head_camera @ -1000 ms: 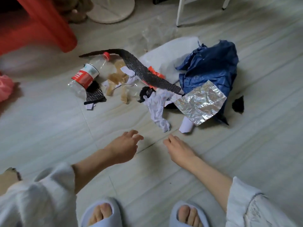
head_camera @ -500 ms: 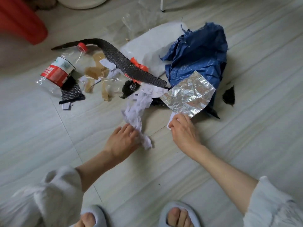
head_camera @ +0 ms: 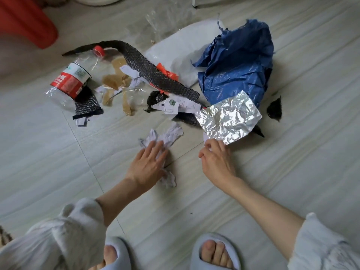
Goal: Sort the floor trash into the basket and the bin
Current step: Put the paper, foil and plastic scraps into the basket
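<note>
Pressed left hand (head_camera: 148,164) flat, fingers straight, on crumpled white paper (head_camera: 171,135), stretched lengthwise away toward foil (head_camera: 229,117). Pinched white scrap (head_camera: 206,137) in right hand (head_camera: 217,158), fingers curled.

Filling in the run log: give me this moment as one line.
left hand: rests on crumpled white paper | right hand: pinches white paper scrap by foil sheet | plastic bottle: untouched

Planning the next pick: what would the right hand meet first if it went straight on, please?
Probably the foil sheet: its near edge lies just beyond the fingertips of the right hand.
</note>
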Demonstrator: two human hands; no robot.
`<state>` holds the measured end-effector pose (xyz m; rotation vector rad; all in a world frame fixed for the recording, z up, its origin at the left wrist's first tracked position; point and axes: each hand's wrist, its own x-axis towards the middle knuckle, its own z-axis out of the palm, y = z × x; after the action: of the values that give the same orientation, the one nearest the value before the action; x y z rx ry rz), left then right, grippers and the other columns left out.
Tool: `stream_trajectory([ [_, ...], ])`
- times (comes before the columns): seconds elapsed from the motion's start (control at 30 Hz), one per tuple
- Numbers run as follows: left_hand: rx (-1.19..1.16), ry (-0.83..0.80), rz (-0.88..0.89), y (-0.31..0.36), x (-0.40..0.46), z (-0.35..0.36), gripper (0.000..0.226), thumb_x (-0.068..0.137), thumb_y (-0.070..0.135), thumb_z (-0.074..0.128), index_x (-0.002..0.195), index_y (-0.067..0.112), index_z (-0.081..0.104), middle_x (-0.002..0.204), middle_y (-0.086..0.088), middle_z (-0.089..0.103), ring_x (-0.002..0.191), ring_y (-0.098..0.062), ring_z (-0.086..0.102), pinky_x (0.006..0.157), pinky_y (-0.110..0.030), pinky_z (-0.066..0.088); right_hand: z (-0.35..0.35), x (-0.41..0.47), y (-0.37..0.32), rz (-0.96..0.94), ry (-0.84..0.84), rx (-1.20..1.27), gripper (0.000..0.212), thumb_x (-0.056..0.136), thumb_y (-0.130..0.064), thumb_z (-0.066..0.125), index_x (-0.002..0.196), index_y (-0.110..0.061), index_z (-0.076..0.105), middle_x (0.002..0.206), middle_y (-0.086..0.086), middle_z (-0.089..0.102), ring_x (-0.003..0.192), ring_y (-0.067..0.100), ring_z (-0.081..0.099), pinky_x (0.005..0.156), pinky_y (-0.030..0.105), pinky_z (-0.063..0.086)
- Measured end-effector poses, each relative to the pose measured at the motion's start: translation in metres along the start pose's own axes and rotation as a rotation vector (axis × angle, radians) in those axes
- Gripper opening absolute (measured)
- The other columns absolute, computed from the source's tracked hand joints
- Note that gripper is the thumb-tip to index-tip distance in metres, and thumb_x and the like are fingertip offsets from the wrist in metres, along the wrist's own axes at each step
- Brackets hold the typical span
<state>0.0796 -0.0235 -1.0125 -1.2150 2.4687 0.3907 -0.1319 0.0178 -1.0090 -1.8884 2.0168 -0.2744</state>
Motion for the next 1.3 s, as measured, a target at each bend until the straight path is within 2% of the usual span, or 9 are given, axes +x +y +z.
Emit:
stream_trajectory([
  [0.1, -0.03, -0.063, -0.001, 0.001, -0.003, 0.0, 0.07, 0.094, 0.03, 0.048, 0.148, 0.014, 0.006, 0.156, -0.013, 0.003, 0.143, -0.032, 0.007, 0.115, -0.04, 0.018, -0.006, 0.016, -0.002, 0.118, -0.088, 0.019, 0.017, 0.084, 0.0, 0.051, 0.092, -0.007, 0.065, 0.145, 0.013, 0.032, 0.134, 0.032, 0.024, 0.102, 0.043, 0.033],
  [0.2, -0.096, 0.042, -0.012, 0.003, -0.003, -0.003, 0.071, 0.086, 0.01, 0.057, 0.145, 0.015, 0.019, 0.142, -0.009, 0.033, 0.122, -0.031, 0.038, 0.094, -0.037, 0.04, -0.005, 0.028, 0.003, 0.141, -0.188, -0.009, 0.018, 0.088, -0.001, 0.047, 0.098, -0.006, 0.061, 0.156, 0.01, 0.0, 0.143, 0.028, -0.002, 0.112, 0.036, 0.02],
  [0.43, -0.233, 0.036, -0.053, 0.008, -0.009, -0.007, 0.055, 0.084, -0.002, 0.049, 0.136, 0.013, 0.041, 0.119, -0.011, 0.046, 0.106, -0.028, 0.045, 0.075, -0.037, 0.043, 0.0, 0.023, 0.001, 0.112, -0.174, -0.066, 0.023, 0.085, 0.007, 0.044, 0.099, 0.002, 0.061, 0.156, 0.005, 0.004, 0.142, 0.029, 0.008, 0.11, 0.034, 0.027],
  [0.5, -0.283, 0.003, -0.048, 0.005, -0.01, -0.007, 0.048, 0.086, -0.001, 0.048, 0.131, 0.014, 0.046, 0.116, -0.01, 0.047, 0.105, -0.028, 0.045, 0.075, -0.037, 0.045, 0.0, 0.016, -0.003, 0.105, -0.211, -0.059, 0.031, 0.087, 0.006, 0.044, 0.115, 0.001, 0.057, 0.157, 0.002, 0.002, 0.142, 0.028, 0.011, 0.11, 0.031, 0.028],
  [0.6, -0.335, -0.091, -0.039, 0.001, -0.015, -0.011, 0.034, 0.089, 0.003, 0.047, 0.12, 0.011, 0.057, 0.11, -0.009, 0.052, 0.099, -0.025, 0.051, 0.081, -0.037, 0.047, -0.005, 0.01, -0.013, 0.212, -0.288, 0.062, 0.062, 0.087, 0.005, 0.044, 0.144, -0.016, 0.03, 0.154, -0.001, 0.017, 0.126, 0.027, 0.039, 0.095, 0.031, 0.04],
  [0.73, -0.376, -0.152, -0.005, -0.002, -0.027, -0.033, 0.025, 0.087, 0.003, 0.047, 0.106, 0.007, 0.064, 0.098, -0.008, 0.059, 0.085, -0.02, 0.053, 0.071, -0.028, 0.041, -0.015, 0.004, -0.03, 0.227, -0.326, 0.05, 0.024, 0.086, 0.001, 0.052, 0.106, -0.007, 0.063, 0.139, 0.011, 0.041, 0.115, 0.031, 0.052, 0.089, 0.034, 0.046],
  [0.87, -0.408, -0.048, -0.055, -0.015, -0.05, -0.067, 0.025, 0.088, 0.003, 0.048, 0.109, 0.009, 0.061, 0.106, -0.011, 0.061, 0.096, -0.024, 0.057, 0.077, -0.03, 0.044, -0.017, -0.01, -0.055, 0.263, -0.306, 0.059, 0.016, 0.087, -0.008, 0.054, 0.096, -0.004, 0.067, 0.116, 0.016, 0.056, 0.11, 0.032, 0.054, 0.085, 0.032, 0.043],
  [1.17, -0.519, -0.022, -0.198, -0.037, -0.143, -0.049, 0.018, 0.088, 0.006, 0.048, 0.099, 0.007, 0.062, 0.102, -0.011, 0.065, 0.091, -0.025, 0.061, 0.079, -0.035, 0.05, -0.007, -0.046, -0.093, 0.274, -0.178, 0.264, 0.018, 0.086, -0.008, 0.058, 0.095, -0.009, 0.073, 0.134, 0.011, 0.047, 0.125, 0.026, 0.042, 0.097, 0.02, 0.028],
  [1.3, -0.606, 0.061, -0.313, -0.044, -0.144, -0.033, 0.019, 0.092, 0.015, 0.048, 0.101, 0.009, 0.063, 0.099, -0.008, 0.064, 0.087, -0.025, 0.06, 0.071, -0.03, 0.045, 0.026, -0.034, -0.126, 0.171, -0.187, 0.37, 0.015, 0.08, -0.004, 0.061, 0.085, -0.009, 0.075, 0.142, 0.008, 0.041, 0.13, 0.027, 0.038, 0.105, 0.03, 0.034],
])
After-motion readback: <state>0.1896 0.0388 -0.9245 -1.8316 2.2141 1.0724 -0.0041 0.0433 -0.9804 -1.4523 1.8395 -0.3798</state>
